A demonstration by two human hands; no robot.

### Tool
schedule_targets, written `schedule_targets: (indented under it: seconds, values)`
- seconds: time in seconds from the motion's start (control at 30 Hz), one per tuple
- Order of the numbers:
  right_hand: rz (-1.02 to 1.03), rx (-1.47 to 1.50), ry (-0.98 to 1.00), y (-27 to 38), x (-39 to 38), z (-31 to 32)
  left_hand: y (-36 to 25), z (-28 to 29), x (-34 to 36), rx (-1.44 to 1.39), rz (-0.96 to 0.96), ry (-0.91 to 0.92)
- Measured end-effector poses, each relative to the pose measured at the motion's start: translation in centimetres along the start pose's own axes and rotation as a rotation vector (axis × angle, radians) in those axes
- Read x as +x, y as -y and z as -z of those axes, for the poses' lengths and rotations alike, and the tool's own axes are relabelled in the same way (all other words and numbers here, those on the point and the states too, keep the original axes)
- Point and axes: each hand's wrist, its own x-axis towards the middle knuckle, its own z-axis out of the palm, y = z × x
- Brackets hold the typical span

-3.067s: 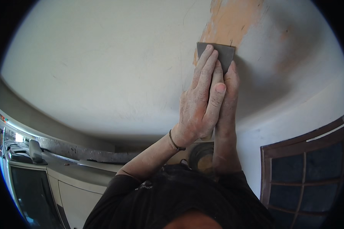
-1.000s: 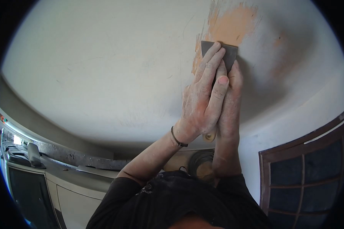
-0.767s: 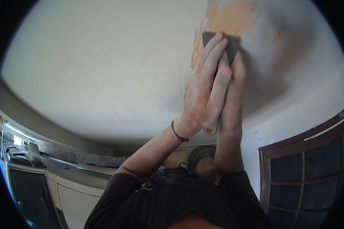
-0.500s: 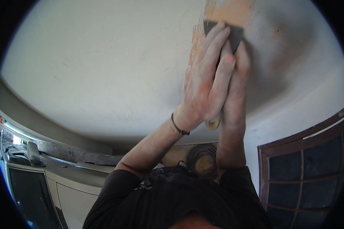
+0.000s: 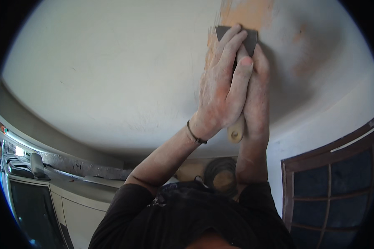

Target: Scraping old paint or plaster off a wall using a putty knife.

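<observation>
Both my hands, dusted pale, press together around a scraper (image 5: 250, 40) with a wide dark blade and a pale wooden handle. My left hand (image 5: 221, 89) lies over the handle, its fingers stretched up onto the blade and its thumb along the handle's side. From the right, my right hand (image 5: 258, 93) wraps the handle, most of its fingers hidden behind the left. The handle's rounded butt pokes out below my palms. At the top, the blade's edge meets a rough orange-tan patch (image 5: 247, 14) on the pale painted surface (image 5: 124, 70), where the coating is gone.
A brown-framed window with dark panes (image 5: 349, 178) is at the lower right. At the lower left stands a pale cabinet (image 5: 85, 211) with dark items on top. Behind my arms hangs a dark coil (image 5: 214, 170). A smaller tan smudge (image 5: 301, 35) marks the surface farther right.
The scraper and both hands have shifted slightly left, with the blade a little lower on the orange-tan patch. More of the handle's butt shows. Both hands keep their hold.
</observation>
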Motion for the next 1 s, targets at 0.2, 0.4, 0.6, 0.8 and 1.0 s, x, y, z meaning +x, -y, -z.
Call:
schedule_targets:
  seconds: [0.2, 0.4, 0.6, 0.8, 1.0]
  values:
    - [-0.036, -0.015, 0.026, 0.0, -0.4, -0.4, 0.8, -0.1, 0.2, -0.049, -0.086, -0.06]
    - [0.29, -0.128, -0.136, -0.1, -0.4, -1.1, 1.7, -0.1, 0.0, -0.044, -0.143, -0.086]
    - [0.403, -0.153, -0.127, 0.1, -0.3, -0.6, 0.4, -0.2, 2.0, -0.055, -0.149, -0.022]
    - [0.197, -0.092, -0.104, -0.2, 0.8, -1.0, 0.8, 0.2, 0.7, -0.031, -0.116, -0.016]
    - [0.473, -0.214, -0.099, -0.7, 0.5, -0.9, 1.9, 0.0, 0.8, 0.017, -0.278, -0.068]
